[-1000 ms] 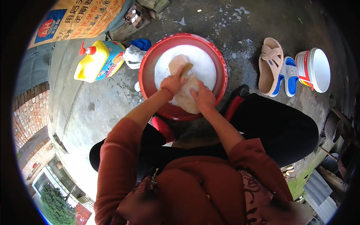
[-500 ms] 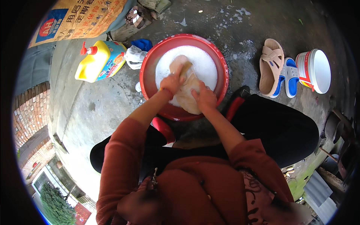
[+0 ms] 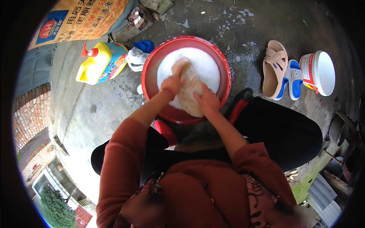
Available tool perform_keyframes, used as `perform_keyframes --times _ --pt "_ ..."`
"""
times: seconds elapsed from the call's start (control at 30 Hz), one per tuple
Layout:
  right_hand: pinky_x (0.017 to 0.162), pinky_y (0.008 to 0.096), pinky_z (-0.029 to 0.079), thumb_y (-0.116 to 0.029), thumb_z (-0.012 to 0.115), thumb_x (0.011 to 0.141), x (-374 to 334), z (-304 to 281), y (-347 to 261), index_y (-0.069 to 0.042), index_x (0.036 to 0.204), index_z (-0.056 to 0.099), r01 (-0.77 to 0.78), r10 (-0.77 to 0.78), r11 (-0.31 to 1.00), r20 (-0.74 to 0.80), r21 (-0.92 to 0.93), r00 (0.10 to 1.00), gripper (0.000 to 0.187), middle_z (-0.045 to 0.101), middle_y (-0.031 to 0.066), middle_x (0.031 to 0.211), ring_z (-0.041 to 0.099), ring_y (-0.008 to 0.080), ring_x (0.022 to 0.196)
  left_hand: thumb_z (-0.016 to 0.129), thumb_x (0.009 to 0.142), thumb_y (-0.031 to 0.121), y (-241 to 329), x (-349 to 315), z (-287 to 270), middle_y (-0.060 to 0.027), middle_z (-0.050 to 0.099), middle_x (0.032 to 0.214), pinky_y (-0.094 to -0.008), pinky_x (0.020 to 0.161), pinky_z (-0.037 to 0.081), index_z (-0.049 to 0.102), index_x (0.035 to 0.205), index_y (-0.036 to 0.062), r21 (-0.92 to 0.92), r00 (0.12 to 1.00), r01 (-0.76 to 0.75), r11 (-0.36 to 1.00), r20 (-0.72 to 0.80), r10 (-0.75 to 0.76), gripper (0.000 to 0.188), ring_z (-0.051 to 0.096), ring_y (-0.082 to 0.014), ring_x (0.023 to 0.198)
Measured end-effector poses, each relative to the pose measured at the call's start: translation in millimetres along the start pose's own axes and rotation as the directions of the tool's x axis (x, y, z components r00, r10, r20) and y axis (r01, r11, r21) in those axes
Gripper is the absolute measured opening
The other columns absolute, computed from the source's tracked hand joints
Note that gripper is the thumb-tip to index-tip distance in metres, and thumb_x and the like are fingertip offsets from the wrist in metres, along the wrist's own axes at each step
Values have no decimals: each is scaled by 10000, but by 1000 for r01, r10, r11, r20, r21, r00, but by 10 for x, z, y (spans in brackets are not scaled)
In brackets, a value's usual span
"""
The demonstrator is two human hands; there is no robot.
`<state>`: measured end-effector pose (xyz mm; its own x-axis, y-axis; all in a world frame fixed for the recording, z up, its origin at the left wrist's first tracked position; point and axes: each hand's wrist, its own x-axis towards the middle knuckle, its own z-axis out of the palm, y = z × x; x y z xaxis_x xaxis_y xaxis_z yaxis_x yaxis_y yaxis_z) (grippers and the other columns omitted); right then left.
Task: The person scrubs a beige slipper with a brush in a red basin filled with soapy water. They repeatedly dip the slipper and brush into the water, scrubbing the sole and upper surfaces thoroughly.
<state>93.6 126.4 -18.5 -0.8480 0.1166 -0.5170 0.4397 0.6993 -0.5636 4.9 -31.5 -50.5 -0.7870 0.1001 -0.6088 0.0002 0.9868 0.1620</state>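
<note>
Rather blurred, the left hand [image 3: 173,84] holds a half-hidden brush [image 3: 185,69]; the right hand [image 3: 208,100] clasps a beige insole [image 3: 191,95]

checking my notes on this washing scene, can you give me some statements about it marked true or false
1. The right hand holds a pale beige item over the red basin. True.
2. The yellow bottle is right of the basin. False: it is on the left.
3. White foam covers the water in the basin. True.
4. The left hand rests on the person's knee. False: it is over the basin.
5. The white bucket is right of the beige sandal. True.
</note>
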Motion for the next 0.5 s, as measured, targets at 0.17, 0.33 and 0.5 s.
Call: perform_keyframes --times 0.17,0.33,0.5 --pt "772 492 472 -411 573 824 6 -55 -13 -113 1255 456 34 -34 999 -7 13 999 538 623 206 991 605 389 885 437 897 410 50 423 -143 -229 644 960 -483 770 489 199 1425 239 -94 992 60 994 -108 -70 604 637 -383 857" --pt "770 486 474 -414 571 826 10 7 27 -121 1256 457 3 -3 1000 -10 21 1000 533 627 203 976 606 387 882 457 887 404 72 -348 -19 -249 636 955 -493 774 482 166 1441 238 -101 975 -211 972 42 217 648 633 -388 855" --pt "774 482 474 -423 565 827 -20 -19 -10 -126 1263 454 -27 28 999 14 -25 1000 539 628 202 972 607 381 888 455 895 356 83 -22 -3 -260 629 962 -489 780 482 147 1443 221 -38 999 -52 998 -13 52 644 630 -409 847"
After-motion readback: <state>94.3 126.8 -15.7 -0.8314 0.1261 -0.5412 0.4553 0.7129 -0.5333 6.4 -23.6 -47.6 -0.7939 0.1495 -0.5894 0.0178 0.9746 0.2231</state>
